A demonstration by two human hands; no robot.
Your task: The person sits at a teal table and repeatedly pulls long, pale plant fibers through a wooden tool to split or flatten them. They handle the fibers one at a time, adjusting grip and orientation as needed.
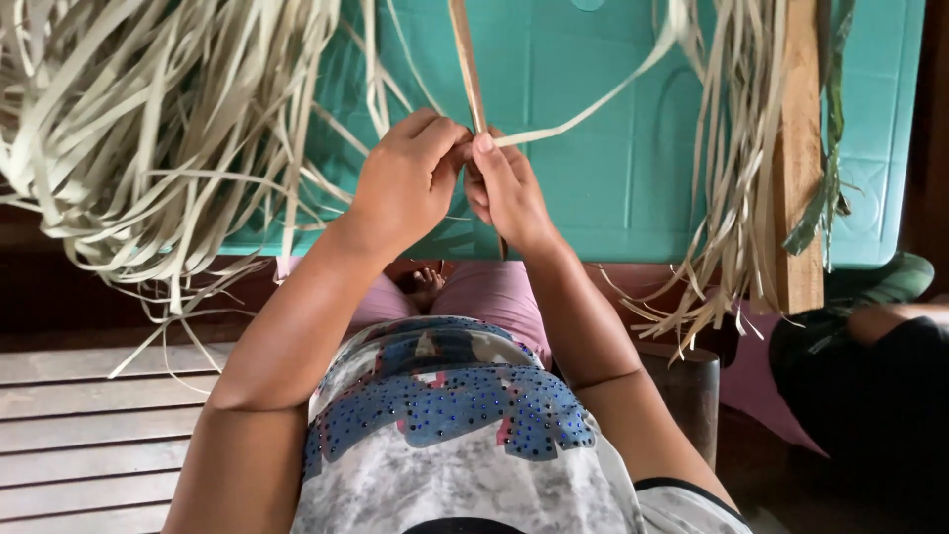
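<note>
Pale leaf strip (470, 69) runs near-to-far between both hands over the teal table (593, 148). Left hand (405, 178) and right hand (504, 188) pinch it shut, fingertips touching (a split piece curls off far-right); both equally close.

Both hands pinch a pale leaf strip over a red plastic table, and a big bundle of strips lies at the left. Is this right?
Not quite: the table is teal, not red, as the head view shows. The rest holds: the left hand and right hand pinch a pale strip together above it, and a big bundle of strips lies at the left.
</note>
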